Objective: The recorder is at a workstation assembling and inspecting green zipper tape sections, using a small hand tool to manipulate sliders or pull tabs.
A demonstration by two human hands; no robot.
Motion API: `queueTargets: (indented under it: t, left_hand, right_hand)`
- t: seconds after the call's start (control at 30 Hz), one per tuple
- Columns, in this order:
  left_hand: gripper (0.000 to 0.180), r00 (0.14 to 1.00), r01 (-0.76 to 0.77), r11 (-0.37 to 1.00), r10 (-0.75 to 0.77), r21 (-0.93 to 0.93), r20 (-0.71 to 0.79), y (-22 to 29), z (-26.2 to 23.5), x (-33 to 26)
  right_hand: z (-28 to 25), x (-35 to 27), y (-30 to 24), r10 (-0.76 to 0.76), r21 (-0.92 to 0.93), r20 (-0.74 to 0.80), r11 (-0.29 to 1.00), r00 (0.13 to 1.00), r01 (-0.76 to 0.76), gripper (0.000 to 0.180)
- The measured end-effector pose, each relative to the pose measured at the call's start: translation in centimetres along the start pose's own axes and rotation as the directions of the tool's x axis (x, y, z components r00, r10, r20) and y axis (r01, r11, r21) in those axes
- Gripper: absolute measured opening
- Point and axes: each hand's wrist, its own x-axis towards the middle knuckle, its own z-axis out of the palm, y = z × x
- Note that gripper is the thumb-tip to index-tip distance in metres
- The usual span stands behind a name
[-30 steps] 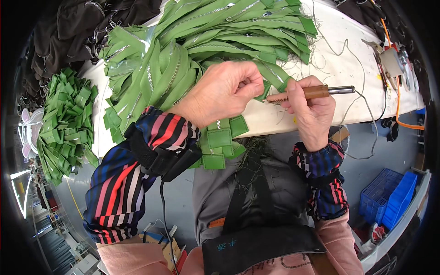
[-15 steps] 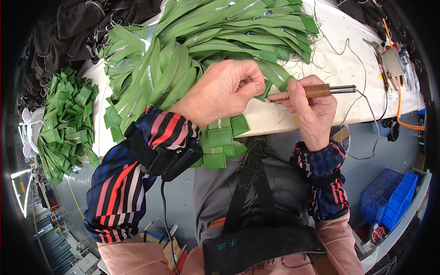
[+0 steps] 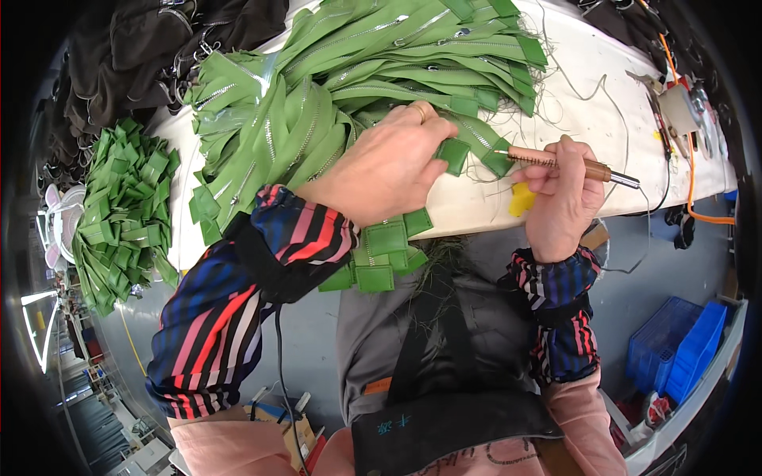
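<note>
My left hand is closed at the near edge of a heap of green zipper strips, its fingers pinching a zipper strip by its square green end tab. Beside that tab, a second zipper end lies on the white table. In my right hand is a pen-like tool with a brown handle, a coiled section and a silver rear end; its thin tip points left, close to the second zipper end. Several more green tabs hang over the table's front edge below my left wrist.
Loose dark threads cling to the heap's right edge. A yellow piece lies by my right hand. Another green zipper bundle hangs at left. Black bags fill the far left. Blue crates stand on the floor at right.
My right hand has moved right with the tool, drawing its tip away from my left fingers. The left hand's grip has shifted slightly, leaving the square tab more visible.
</note>
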Motion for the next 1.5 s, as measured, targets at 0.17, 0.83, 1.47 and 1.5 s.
queueTargets:
  t: [0.17, 0.83, 1.47, 1.5]
  left_hand:
    - [0.021, 0.971, 0.120, 0.991, -0.128, 0.053, 0.202, 1.0, -0.5, -0.6]
    - [0.009, 0.866, 0.500, 0.694, -0.408, -0.517, 0.290, -0.3, 0.1, 0.7]
    - [0.013, 0.916, 0.401, 0.787, -0.355, -0.468, 0.188, -0.1, 0.4, 0.3]
    - [0.013, 0.916, 0.402, 0.790, -0.356, -0.463, 0.186, -0.1, 0.4, 0.3]
  right_hand:
    - [0.0, -0.1, 0.3, 0.033, 0.056, 0.033, 0.998, 0.999, -0.035, 0.018]
    - [0.7, -0.5, -0.5, 0.144, -0.155, 0.215, 0.982, 0.966, -0.111, 0.015]
    - [1.1, -0.6, 0.1, 0.173, -0.337, 0.279, 0.939, 0.945, -0.073, 0.017]
    - [1.1, -0.6, 0.1, 0.167, -0.333, 0.277, 0.940, 0.946, -0.068, 0.017]
